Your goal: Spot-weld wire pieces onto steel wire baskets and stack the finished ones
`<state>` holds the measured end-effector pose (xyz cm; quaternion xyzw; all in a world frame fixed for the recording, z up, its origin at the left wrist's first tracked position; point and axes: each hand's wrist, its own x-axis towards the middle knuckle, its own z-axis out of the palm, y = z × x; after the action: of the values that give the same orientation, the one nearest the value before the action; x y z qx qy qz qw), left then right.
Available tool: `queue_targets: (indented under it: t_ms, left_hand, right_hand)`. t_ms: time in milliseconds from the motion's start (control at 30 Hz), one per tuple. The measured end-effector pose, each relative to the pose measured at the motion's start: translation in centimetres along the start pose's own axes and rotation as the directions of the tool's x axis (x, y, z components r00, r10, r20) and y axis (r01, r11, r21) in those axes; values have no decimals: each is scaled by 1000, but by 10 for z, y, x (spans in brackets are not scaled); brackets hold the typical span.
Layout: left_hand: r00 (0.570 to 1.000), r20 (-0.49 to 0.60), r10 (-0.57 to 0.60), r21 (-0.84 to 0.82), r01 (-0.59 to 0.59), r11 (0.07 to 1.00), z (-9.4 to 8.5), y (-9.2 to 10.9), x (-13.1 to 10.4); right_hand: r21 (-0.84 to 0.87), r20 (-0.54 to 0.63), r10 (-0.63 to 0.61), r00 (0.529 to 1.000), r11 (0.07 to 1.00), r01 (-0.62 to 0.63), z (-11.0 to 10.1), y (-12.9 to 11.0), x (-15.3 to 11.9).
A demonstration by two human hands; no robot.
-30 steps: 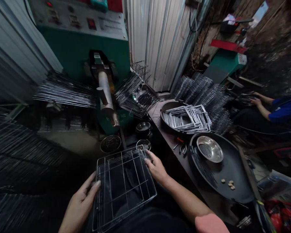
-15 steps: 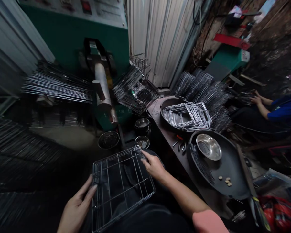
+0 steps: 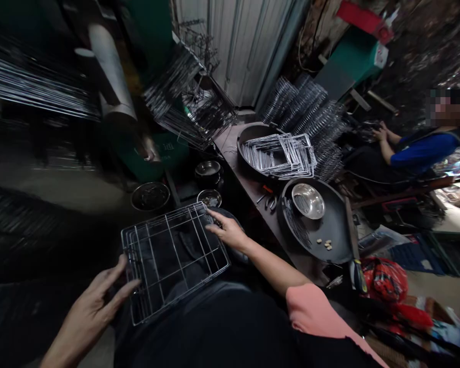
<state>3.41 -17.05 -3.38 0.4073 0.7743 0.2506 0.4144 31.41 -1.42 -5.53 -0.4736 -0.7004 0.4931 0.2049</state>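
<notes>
Right sleeve (image 3: 310,309): coral pink, short, plain, loosely creased near the hem
Garment (image 3: 222,327): 1 near-black cloth over torso and lap, its dark edge bordering the pink
Hands: 2, bare, left (image 3: 94,301) and right (image 3: 228,230)
Forearms: bare

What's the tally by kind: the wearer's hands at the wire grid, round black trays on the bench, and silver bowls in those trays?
Hands at the wire grid: 2 (left hand, right hand)
Black trays: 2 (near tray, far tray)
Silver bowl: 1
Total: 5
</notes>
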Motion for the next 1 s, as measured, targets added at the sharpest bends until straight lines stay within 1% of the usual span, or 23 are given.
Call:
queue_targets:
  t_ms: [33, 100, 200, 267, 367, 433, 533, 600, 667, 733, 800, 867, 933, 1000]
  left_hand:
    - [999, 37, 14, 27, -15, 1000, -3, -7, 0]
    - [996, 73, 54, 79, -60, 995, -7, -20, 1]
    - [986, 68, 152, 135, -160, 978, -7, -37, 6]
    - [977, 67, 204, 149, -212, 966, -6, -44, 10]
    - [968, 99, 230, 183, -245, 952, -8, -47, 13]
    - [960, 143, 242, 235, -271, 933, -12, -46, 13]
    - [934, 228, 275, 293, -335, 895, -16, -43, 9]
    - [930, 242, 277, 326, -347, 879, -14, -42, 6]
    - [940, 203, 274, 359, -332, 872, -8, -43, 3]
    - [949, 153, 277, 371, -315, 874, -2, -45, 1]
    - [953, 135, 271, 350, -302, 887, 2, -50, 1]
    - [956, 125, 266, 289, -291, 912, 2, -53, 4]
    - [962, 99, 254, 177, -268, 947, -2, -52, 9]
    - [981, 30, 191, 18, -192, 981, -6, -42, 18]
  right_hand:
    - [18, 31, -9, 999, 1000, 9, -3, 0, -1]
    - [15, 104, -27, 994, 1000, 26, -10, 0, -4]
    - [-86, 185, -31, 982, 995, 48, -20, -1, -10]
    - [-135, 222, -34, 974, 989, 65, -25, -3, -15]
    - [-124, 266, -65, 962, 987, 101, -32, -4, -23]
    - [-101, 312, -77, 947, 988, 113, -36, -4, -27]
    - [-108, 381, -38, 924, 990, 86, -42, -2, -32]
    - [-139, 394, 11, 919, 989, 48, -42, 0, -35]
    - [-153, 390, 54, 919, 988, 7, -41, 2, -38]
    - [-127, 377, 77, 923, 991, -31, -39, 4, -42]
    - [-59, 365, 69, 928, 997, -51, -39, 8, -44]
    - [35, 332, 45, 942, 998, -60, -39, 13, -40]
    - [168, 241, 47, 969, 982, -89, -38, 21, -29]
    - [335, 70, 89, 994, 936, -107, -34, 31, -10]
